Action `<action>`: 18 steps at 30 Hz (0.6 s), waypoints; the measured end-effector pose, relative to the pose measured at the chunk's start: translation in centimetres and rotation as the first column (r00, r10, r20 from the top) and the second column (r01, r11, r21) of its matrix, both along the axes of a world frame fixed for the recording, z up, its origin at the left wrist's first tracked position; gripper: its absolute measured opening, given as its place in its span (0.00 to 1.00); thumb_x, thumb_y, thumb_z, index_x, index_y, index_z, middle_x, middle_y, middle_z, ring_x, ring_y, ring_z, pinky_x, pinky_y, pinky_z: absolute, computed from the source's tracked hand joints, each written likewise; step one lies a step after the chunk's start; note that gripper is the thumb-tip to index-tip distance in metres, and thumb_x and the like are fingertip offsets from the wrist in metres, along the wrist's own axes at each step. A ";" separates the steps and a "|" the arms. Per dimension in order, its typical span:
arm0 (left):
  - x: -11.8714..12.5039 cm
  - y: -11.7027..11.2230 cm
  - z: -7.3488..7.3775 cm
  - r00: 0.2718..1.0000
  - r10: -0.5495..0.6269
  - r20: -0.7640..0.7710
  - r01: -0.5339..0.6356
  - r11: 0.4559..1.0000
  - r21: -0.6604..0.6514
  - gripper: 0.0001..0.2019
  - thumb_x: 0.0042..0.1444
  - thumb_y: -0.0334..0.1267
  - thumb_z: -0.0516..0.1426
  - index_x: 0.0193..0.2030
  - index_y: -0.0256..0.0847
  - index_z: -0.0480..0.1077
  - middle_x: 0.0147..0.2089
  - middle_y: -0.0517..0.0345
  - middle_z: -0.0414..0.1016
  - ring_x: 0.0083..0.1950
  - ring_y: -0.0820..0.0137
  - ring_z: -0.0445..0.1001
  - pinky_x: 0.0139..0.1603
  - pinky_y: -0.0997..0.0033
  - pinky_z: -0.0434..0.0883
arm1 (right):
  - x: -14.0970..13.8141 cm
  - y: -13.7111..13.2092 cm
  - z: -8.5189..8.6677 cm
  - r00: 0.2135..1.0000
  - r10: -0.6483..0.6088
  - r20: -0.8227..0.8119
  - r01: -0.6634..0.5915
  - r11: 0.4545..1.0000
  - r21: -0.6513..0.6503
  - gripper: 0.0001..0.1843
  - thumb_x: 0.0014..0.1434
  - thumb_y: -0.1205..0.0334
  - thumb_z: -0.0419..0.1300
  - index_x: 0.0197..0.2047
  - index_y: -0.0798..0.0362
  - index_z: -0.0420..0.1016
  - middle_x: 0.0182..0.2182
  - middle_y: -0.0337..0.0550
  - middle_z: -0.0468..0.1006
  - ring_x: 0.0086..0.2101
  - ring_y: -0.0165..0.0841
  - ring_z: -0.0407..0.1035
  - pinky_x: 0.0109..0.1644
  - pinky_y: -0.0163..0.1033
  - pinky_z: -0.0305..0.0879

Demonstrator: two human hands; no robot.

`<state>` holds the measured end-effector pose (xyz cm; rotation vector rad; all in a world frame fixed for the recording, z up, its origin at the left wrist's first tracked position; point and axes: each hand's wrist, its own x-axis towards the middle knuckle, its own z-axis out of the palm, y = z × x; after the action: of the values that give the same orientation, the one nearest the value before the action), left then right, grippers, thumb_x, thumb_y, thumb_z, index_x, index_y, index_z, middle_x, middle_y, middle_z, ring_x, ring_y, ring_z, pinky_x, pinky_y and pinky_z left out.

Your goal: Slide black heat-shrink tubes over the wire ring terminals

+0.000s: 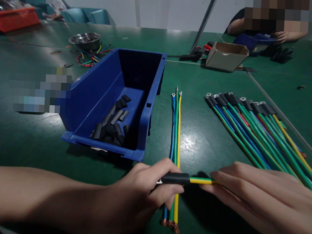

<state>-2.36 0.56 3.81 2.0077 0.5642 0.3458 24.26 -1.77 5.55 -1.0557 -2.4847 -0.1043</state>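
Note:
My left hand [154, 186] pinches a black heat-shrink sleeve [176, 178] that sits around the lug end of a green-and-yellow wire [201, 181]. A bit of the metal lug shows at the sleeve's left end. Closed on that same wire, to the right of the sleeve, is my right hand [248, 195]. Below the hands lie a blue wire [172, 132], a green wire [175, 132] and a yellow wire [179, 132], side by side, with lugs at the far ends and bare copper strands at the near ends.
A blue bin [102, 149] with several loose black sleeves [111, 125] stands at left. Many sleeved wires [254, 132] lie fanned at right. Farther back are a metal bowl [85, 40], a cardboard box [227, 57], an orange basket [17, 19] and a person [235, 25].

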 end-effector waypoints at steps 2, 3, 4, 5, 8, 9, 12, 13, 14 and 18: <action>0.0 -0.1 -0.2 0.999 0.050 0.002 -0.050 0.996 -0.077 0.06 0.68 0.30 0.50 0.47 0.41 0.66 0.42 0.58 0.70 0.38 0.73 0.68 0.49 0.73 0.64 | 0.0 0.0 0.0 1.000 0.002 0.008 -0.002 1.000 0.004 0.05 0.68 0.62 0.52 0.40 0.50 0.67 0.22 0.31 0.67 0.20 0.22 0.63 0.22 0.35 0.51; 0.0 -0.2 -0.4 0.997 0.080 -0.004 -0.079 0.988 -0.132 0.06 0.69 0.31 0.49 0.47 0.41 0.66 0.41 0.58 0.71 0.38 0.73 0.68 0.47 0.74 0.65 | 0.0 0.0 0.0 1.000 0.004 0.008 -0.004 1.000 0.004 0.04 0.68 0.62 0.52 0.40 0.50 0.67 0.22 0.31 0.66 0.19 0.22 0.62 0.22 0.35 0.51; 0.2 -0.4 -0.5 0.995 0.103 -0.012 -0.103 0.976 -0.190 0.06 0.70 0.32 0.49 0.46 0.41 0.67 0.39 0.59 0.72 0.37 0.74 0.68 0.44 0.75 0.66 | 0.0 0.0 0.0 1.000 0.006 0.004 -0.006 1.000 -0.001 0.03 0.68 0.63 0.53 0.40 0.50 0.66 0.22 0.31 0.66 0.20 0.22 0.62 0.22 0.35 0.51; 0.4 -0.5 -0.5 0.991 0.131 -0.024 -0.133 0.959 -0.249 0.07 0.70 0.34 0.49 0.46 0.41 0.68 0.38 0.59 0.72 0.36 0.74 0.68 0.41 0.76 0.66 | 0.0 0.0 -0.1 1.000 0.011 -0.003 -0.011 1.000 -0.003 0.03 0.68 0.63 0.53 0.40 0.50 0.66 0.23 0.31 0.66 0.20 0.22 0.63 0.22 0.35 0.51; 1.4 -0.7 -0.5 0.970 0.239 -0.048 -0.235 0.867 -0.440 0.10 0.71 0.38 0.48 0.41 0.39 0.68 0.32 0.61 0.69 0.32 0.75 0.67 0.33 0.78 0.65 | 0.1 -0.2 -0.2 1.000 0.016 -0.015 -0.017 1.000 -0.015 0.04 0.67 0.63 0.53 0.38 0.50 0.66 0.22 0.31 0.65 0.20 0.22 0.62 0.22 0.36 0.51; 1.7 -0.8 -0.5 0.963 0.267 -0.030 -0.245 0.825 -0.510 0.11 0.71 0.40 0.49 0.39 0.39 0.67 0.30 0.62 0.67 0.30 0.76 0.66 0.30 0.79 0.64 | 0.1 -0.2 -0.2 1.000 0.020 -0.010 -0.020 0.999 -0.030 0.05 0.68 0.63 0.53 0.37 0.50 0.67 0.22 0.31 0.65 0.20 0.22 0.62 0.22 0.36 0.51; 2.2 -1.1 -0.6 0.949 0.315 0.013 -0.237 0.737 -0.633 0.11 0.69 0.42 0.50 0.37 0.40 0.66 0.28 0.62 0.66 0.28 0.76 0.66 0.28 0.79 0.65 | 0.2 -0.3 -0.2 0.999 0.039 0.010 -0.038 0.998 -0.049 0.04 0.66 0.65 0.54 0.37 0.50 0.68 0.22 0.32 0.65 0.20 0.22 0.61 0.22 0.37 0.50; 2.2 -1.1 -0.7 0.949 0.314 0.028 -0.227 0.740 -0.633 0.11 0.69 0.41 0.50 0.37 0.40 0.67 0.29 0.62 0.66 0.29 0.75 0.67 0.29 0.79 0.66 | 0.2 -0.3 -0.2 0.999 0.054 0.003 -0.053 0.998 -0.042 0.03 0.66 0.66 0.55 0.38 0.51 0.68 0.23 0.32 0.66 0.20 0.22 0.62 0.22 0.37 0.50; 2.0 -1.1 -0.7 0.950 0.308 0.055 -0.212 0.762 -0.613 0.10 0.68 0.40 0.51 0.37 0.40 0.67 0.30 0.61 0.67 0.30 0.75 0.68 0.30 0.79 0.67 | 0.1 -0.4 -0.1 0.998 0.068 -0.008 -0.068 0.997 -0.033 0.03 0.64 0.67 0.56 0.38 0.51 0.68 0.23 0.32 0.67 0.21 0.22 0.62 0.22 0.36 0.51; 1.1 -0.3 -0.4 0.982 0.088 0.164 -0.006 0.897 -0.442 0.08 0.68 0.35 0.48 0.40 0.41 0.66 0.37 0.58 0.70 0.35 0.73 0.71 0.37 0.79 0.71 | 0.1 -0.5 -0.2 0.995 0.089 -0.051 -0.090 0.996 -0.025 0.04 0.62 0.69 0.58 0.38 0.51 0.68 0.22 0.32 0.68 0.21 0.22 0.62 0.23 0.36 0.52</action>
<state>-1.27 0.23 3.44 1.5094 0.5235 0.3868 24.38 -2.29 5.32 -0.9446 -2.4900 -0.0170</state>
